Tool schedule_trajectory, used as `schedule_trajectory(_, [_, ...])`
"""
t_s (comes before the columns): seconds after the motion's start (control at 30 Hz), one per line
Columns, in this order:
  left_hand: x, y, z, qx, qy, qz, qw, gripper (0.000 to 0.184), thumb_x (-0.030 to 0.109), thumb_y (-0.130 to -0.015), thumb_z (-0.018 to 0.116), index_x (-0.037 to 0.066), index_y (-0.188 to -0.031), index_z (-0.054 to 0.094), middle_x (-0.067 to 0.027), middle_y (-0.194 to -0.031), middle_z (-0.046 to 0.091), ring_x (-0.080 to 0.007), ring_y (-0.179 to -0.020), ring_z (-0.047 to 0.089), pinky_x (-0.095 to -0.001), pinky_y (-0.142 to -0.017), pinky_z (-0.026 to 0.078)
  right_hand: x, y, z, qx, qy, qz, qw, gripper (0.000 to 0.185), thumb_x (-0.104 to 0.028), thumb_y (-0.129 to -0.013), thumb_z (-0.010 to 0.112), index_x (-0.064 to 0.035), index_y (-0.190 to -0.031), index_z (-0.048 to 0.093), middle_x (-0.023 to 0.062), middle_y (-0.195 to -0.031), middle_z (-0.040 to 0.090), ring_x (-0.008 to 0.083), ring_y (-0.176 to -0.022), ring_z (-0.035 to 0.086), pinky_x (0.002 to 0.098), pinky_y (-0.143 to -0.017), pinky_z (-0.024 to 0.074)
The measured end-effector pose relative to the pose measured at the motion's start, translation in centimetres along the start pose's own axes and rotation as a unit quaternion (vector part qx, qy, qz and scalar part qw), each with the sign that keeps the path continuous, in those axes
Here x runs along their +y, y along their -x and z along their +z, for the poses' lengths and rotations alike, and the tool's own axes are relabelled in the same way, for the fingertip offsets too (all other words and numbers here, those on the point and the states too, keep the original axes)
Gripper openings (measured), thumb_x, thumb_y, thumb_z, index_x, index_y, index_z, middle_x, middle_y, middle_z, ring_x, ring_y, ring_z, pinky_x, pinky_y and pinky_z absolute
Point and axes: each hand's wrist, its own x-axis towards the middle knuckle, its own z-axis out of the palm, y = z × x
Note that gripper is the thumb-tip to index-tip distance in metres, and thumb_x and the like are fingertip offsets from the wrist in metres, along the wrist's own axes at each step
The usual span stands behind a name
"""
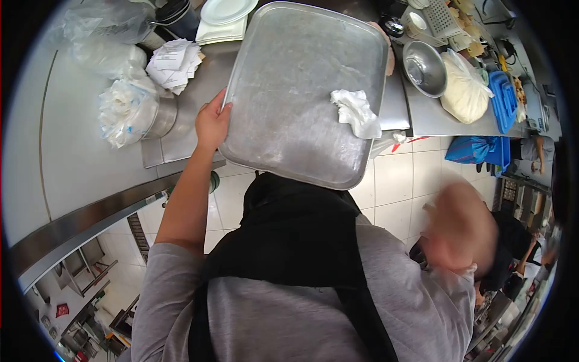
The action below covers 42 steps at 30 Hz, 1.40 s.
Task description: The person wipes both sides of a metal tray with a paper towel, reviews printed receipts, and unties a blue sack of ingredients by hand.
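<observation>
A large metal tray (289,78) with a raised rim lies level in front of my body, its near edge overhanging the counter's front. My left hand (213,122) is closed on the tray's left rim, thumb on top. A crumpled white paper towel (357,113) rests on the right part of the tray. My right hand (459,220) is away from the tray, raised at my right side with the arm bent. Motion smears it, so its fingers and anything in them cannot be made out.
On the counter's left stand a metal container (161,117) with plastic bags and a stack of paper slips (175,63). White plates (228,9) sit behind. To the right are a metal bowl (424,68), a bag of pale food (465,90) and blue trays (502,99). Other people work far right.
</observation>
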Motion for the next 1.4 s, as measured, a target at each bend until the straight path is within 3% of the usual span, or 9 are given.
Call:
schedule_trajectory(0.1, [-0.3,-0.1,0.2,0.0,0.007,0.003,1.0,0.04,0.022,-0.082,0.064,0.018,-0.121,0.06,-0.0065,-0.066,0.049,-0.0192,-0.062,0.05,-0.0316,-0.063,0.043,11.4,6.3,6.8,-0.09,0.137,0.226,0.96,0.027,-0.003,-0.079,0.061,-0.0025,-0.106,0.06,0.014,-0.104,0.06,0.0305,-0.096,0.058,0.0355,-0.08,0.0492])
schedule_trajectory(0.2, [0.2,-0.1,-0.1,-0.006,-0.007,-0.004,1.0,0.04,0.021,-0.082,0.063,0.017,-0.122,0.059,-0.0061,-0.065,0.048,-0.0189,-0.061,0.049,-0.0317,-0.063,0.043,17.7,11.4,11.4,-0.253,0.26,0.357,0.861,0.054,-0.013,-0.084,0.057,-0.0074,-0.135,0.039,0.0163,-0.14,0.037,0.0326,-0.128,0.037,0.0417,-0.106,0.0308])
schedule_trajectory(0.47, [0.5,-0.1,-0.2,0.0,-0.022,0.025,0.999,0.039,0.02,-0.082,0.063,0.015,-0.121,0.06,-0.0044,-0.059,0.046,-0.0177,-0.059,0.047,-0.031,-0.06,0.042,19.2,5.1,26.6,-0.202,0.065,0.105,0.972,0.045,-0.009,-0.087,0.042,-0.012,-0.132,0.047,0.0137,-0.142,0.036,0.0284,-0.134,0.031,0.0413,-0.11,0.0253])
schedule_trajectory(0.6, [1.0,-0.1,-0.5,-0.003,-0.01,0.03,1.0,0.039,0.017,-0.083,0.063,0.013,-0.121,0.06,-0.0032,-0.057,0.046,-0.016,-0.058,0.045,-0.0295,-0.059,0.041,24.9,-0.6,27.4,-0.267,0.043,0.112,0.956,0.044,-0.004,-0.084,0.044,-0.0251,-0.121,0.058,0.0038,-0.141,0.041,0.0254,-0.132,0.034,0.0394,-0.111,0.0254])
schedule_trajectory(0.93, [1.4,0.0,-0.5,-0.003,-0.019,0.016,1.0,0.038,0.014,-0.082,0.064,0.014,-0.12,0.06,-0.0008,-0.056,0.044,-0.0144,-0.058,0.043,-0.0277,-0.059,0.04,41.9,-3.3,18.1,-0.094,0.281,0.256,0.92,0.042,-0.011,-0.093,0.033,-0.0158,-0.133,0.043,0.0071,-0.144,0.034,0.0268,-0.132,0.033,0.0345,-0.109,0.0287])
schedule_trajectory(1.07, [1.0,0.1,-0.3,0.005,-0.008,0.009,1.0,0.038,0.014,-0.082,0.064,0.013,-0.12,0.061,-0.0006,-0.056,0.043,-0.0142,-0.058,0.043,-0.0274,-0.059,0.039,39.8,2.9,10.6,-0.166,0.454,0.259,0.836,0.037,-0.014,-0.093,0.035,-0.0083,-0.128,0.047,0.0102,-0.141,0.038,0.0276,-0.126,0.041,0.0383,-0.104,0.034])
schedule_trajectory(1.23, [1.1,-0.1,-0.3,-0.002,-0.011,0.023,1.0,0.039,0.014,-0.082,0.063,0.013,-0.121,0.06,-0.001,-0.056,0.043,-0.0141,-0.058,0.043,-0.028,-0.059,0.04,35.9,10.5,9.5,-0.043,0.459,0.393,0.796,0.031,-0.021,-0.095,0.033,-0.0051,-0.115,0.051,0.02,-0.108,0.058,0.0326,-0.102,0.056,0.0472,-0.079,0.0473])
schedule_trajectory(1.33, [1.0,0.0,-0.2,0.0,0.0,0.022,1.0,0.04,0.013,-0.082,0.063,0.013,-0.121,0.06,-0.0013,-0.057,0.044,-0.0144,-0.059,0.043,-0.0282,-0.06,0.04,25.8,7.1,14.7,-0.012,0.19,0.575,0.796,0.031,-0.024,-0.096,0.031,0.0003,-0.104,0.048,0.0233,-0.081,0.06,0.0381,-0.066,0.06,0.0479,-0.062,0.0491])
schedule_trajectory(1.4, [1.0,-0.1,0.0,0.004,0.014,0.015,1.0,0.04,0.012,-0.082,0.063,0.013,-0.122,0.059,-0.0015,-0.057,0.044,-0.0146,-0.059,0.044,-0.0282,-0.06,0.041,20.1,9.6,21.0,-0.113,0.135,0.448,0.877,0.032,-0.022,-0.097,0.032,-0.0031,-0.12,0.042,0.0251,-0.107,0.054,0.038,-0.089,0.057,0.0449,-0.076,0.0472])
